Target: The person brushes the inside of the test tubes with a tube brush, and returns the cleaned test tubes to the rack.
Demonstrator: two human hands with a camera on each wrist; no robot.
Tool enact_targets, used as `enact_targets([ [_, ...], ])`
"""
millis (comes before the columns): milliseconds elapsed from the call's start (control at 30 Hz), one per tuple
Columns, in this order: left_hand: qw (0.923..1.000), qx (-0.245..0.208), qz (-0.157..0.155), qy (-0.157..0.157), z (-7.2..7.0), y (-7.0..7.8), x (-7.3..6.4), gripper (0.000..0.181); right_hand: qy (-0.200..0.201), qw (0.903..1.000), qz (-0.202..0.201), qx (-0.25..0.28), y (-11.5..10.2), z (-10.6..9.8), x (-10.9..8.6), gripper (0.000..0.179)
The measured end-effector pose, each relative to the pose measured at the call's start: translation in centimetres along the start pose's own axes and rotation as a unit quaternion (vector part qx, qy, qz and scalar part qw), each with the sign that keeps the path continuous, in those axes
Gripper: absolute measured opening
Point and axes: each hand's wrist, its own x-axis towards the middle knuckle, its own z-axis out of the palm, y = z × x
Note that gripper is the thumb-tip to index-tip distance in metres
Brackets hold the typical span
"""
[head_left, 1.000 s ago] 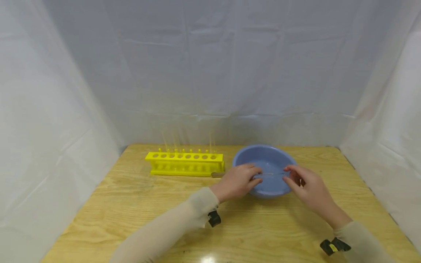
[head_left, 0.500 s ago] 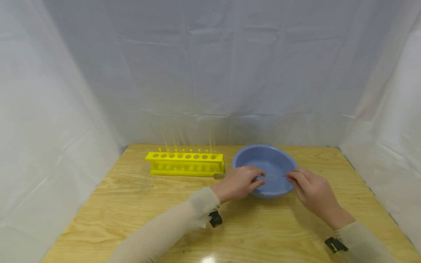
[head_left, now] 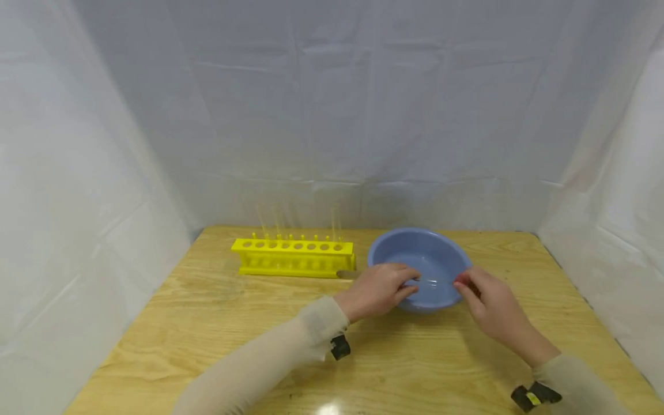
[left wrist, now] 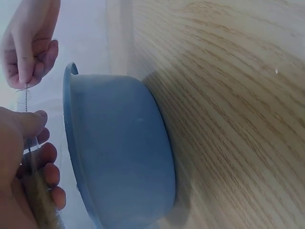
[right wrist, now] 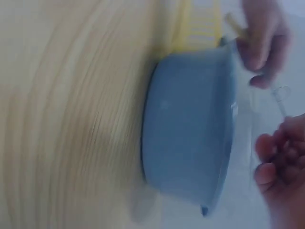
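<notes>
Above the blue basin (head_left: 386,245), my left hand (head_left: 381,291) grips a clear glass test tube (head_left: 428,282), its fingers curled round it. A test tube brush (left wrist: 43,202) sits inside the tube. Its brown bristles show on the far side of my left hand, and its twisted wire comes out at the tube's mouth. My right hand (head_left: 490,300) pinches the wire end between thumb and fingers, close to the mouth in the left wrist view. The right wrist view is blurred, but the wire shows between both hands.
A yellow test tube rack (head_left: 293,248) stands left of the basin, with several clear tubes rising behind its front row of holes. The wooden table (head_left: 207,328) is bounded by white sheeting (head_left: 332,115) at the back and both sides.
My right hand has moved slightly right and down, and its fingers have closed on the wire's end. My left hand keeps its hold on the tube, nearly still.
</notes>
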Motion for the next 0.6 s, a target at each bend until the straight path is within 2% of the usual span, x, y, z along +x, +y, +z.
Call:
enact_targets([
  [67,0.9996,0.024,0.010,0.007,0.0,0.0,0.0,0.030,-0.039,0.9931,0.089,0.066,-0.3,-0.2,0.1,0.005],
  [100,0.9992,0.037,0.015,0.010,0.0,0.0,0.0,0.029,-0.060,0.9837,0.135,0.103,-0.4,-0.3,0.2,0.010],
  [167,0.9981,0.056,0.023,0.014,0.1,0.0,0.0,0.029,-0.097,0.9552,0.215,0.179,-0.5,-0.7,0.6,0.018],
  [233,0.9973,0.067,0.027,0.017,0.2,0.0,0.1,0.028,-0.125,0.9199,0.277,0.248,-0.5,-1.0,1.0,0.024],
  [267,0.9971,0.070,0.027,0.018,0.2,0.0,0.1,0.028,-0.133,0.9031,0.302,0.275,-0.4,-1.2,1.2,0.026],
  [300,0.9971,0.069,0.025,0.018,0.2,0.0,0.2,0.028,-0.137,0.8903,0.317,0.297,-0.4,-1.2,1.3,0.027],
  [333,0.9975,0.065,0.021,0.016,0.2,0.1,0.2,0.028,-0.136,0.8834,0.324,0.310,-0.3,-1.3,1.3,0.028],
  [367,0.9981,0.058,0.014,0.013,0.2,0.1,0.3,0.028,-0.133,0.8820,0.323,0.316,-0.3,-1.3,1.3,0.029],
  [400,0.9987,0.050,0.006,0.009,0.2,0.1,0.3,0.028,-0.125,0.8872,0.317,0.311,-0.2,-1.2,1.2,0.029],
  [433,0.9991,0.042,-0.003,0.004,0.1,0.1,0.4,0.027,-0.113,0.8992,0.299,0.298,-0.1,-1.1,1.1,0.029],
  [467,0.9994,0.033,-0.012,-0.001,0.1,0.1,0.5,0.027,-0.098,0.9159,0.272,0.279,0.0,-0.9,0.9,0.026],
  [533,0.9994,0.014,-0.029,-0.011,0.0,0.1,0.5,0.027,-0.063,0.9572,0.190,0.209,0.2,-0.4,0.5,0.019],
  [567,0.9992,0.007,-0.036,-0.015,-0.1,0.0,0.5,0.027,-0.043,0.9746,0.142,0.168,0.3,-0.2,0.3,0.016],
  [600,0.9990,0.000,-0.041,-0.020,-0.1,0.0,0.6,0.028,-0.021,0.9876,0.094,0.124,0.4,-0.1,0.2,0.018],
])
